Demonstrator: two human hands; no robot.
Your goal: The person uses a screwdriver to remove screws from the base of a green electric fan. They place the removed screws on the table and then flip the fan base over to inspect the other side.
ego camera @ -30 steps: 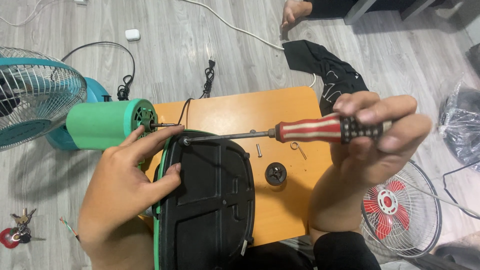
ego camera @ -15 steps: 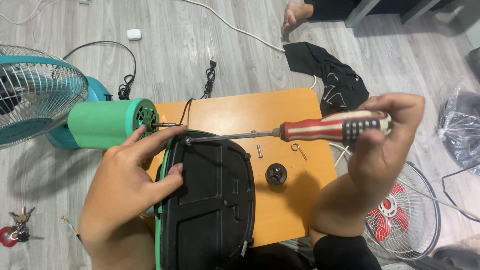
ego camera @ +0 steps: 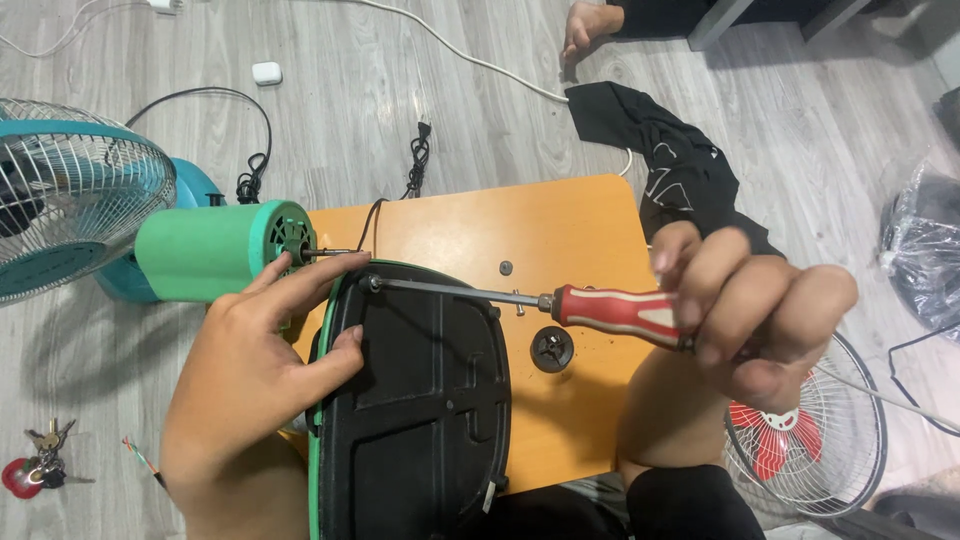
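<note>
The black fan base [ego camera: 420,420], turned underside up with its green rim showing along the left edge, rests on the orange board [ego camera: 560,235] and fills the lower centre of the view. I keep it inverted so the screw at its upper rim, at about 11 o'clock on the plate, faces me. My left hand [ego camera: 255,385] lies spread over the base's left edge, thumb pressed on the black plate and fingers reaching toward the rim, bracing the part rather than closing around it. My right hand [ego camera: 750,315], at 3 o'clock from the base, is closed on the red-and-white handle of the screwdriver [ego camera: 620,312]; the long shaft runs nearly level to the left so its tip meets the screw.

Just beyond the tip, at 10 o'clock, stands the green motor housing [ego camera: 215,250], its shaft pointing toward the base. On the board near the screwdriver lie a black round knob [ego camera: 552,349] and a small loose screw [ego camera: 506,268], set within reach.

Farther out on the floor: a teal fan [ego camera: 70,215] at 9 o'clock, a wire fan guard with red blades [ego camera: 800,440] at 4 o'clock, a black cloth [ego camera: 680,160] at 1 o'clock, and keys [ego camera: 40,460] at 8 o'clock.
</note>
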